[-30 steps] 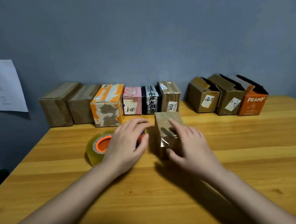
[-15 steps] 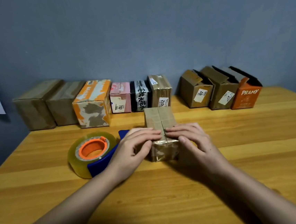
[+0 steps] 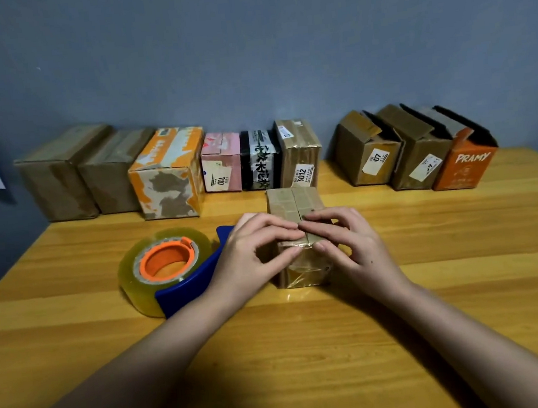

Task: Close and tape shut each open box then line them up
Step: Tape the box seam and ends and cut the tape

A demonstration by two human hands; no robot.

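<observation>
Fingers (image 3: 280, 232) of both my hands are curled over the near end of the small brown box (image 3: 294, 208), tips meeting at the centre seam and pinning the two flaps down. My left hand (image 3: 253, 254) grips its left side, thumb tucked at the front face; my right hand (image 3: 350, 242) mirrors it on the right. That's the only view I've got, from the head camera, so that's what I'm calling.

Box sits mid-table (image 3: 308, 348), just in front of the row (image 3: 172, 173) of six sealed ones along the wall. Three open boxes (image 3: 417, 153) wait to the right, flaps up, the last one orange.

I read this as the closing step: flaps shut, tape not yet on top. Next I'd need one hand to keep the seam down while the other goes for the dispenser (image 3: 169, 269), which lies on its side just left of my left hand.

Cardboard looks worn and matte, with shiny crinkled film already on the front face. Tape roll is clear yellowish on an orange core in a blue plastic frame. Tabletop is glossy striped wood.
</observation>
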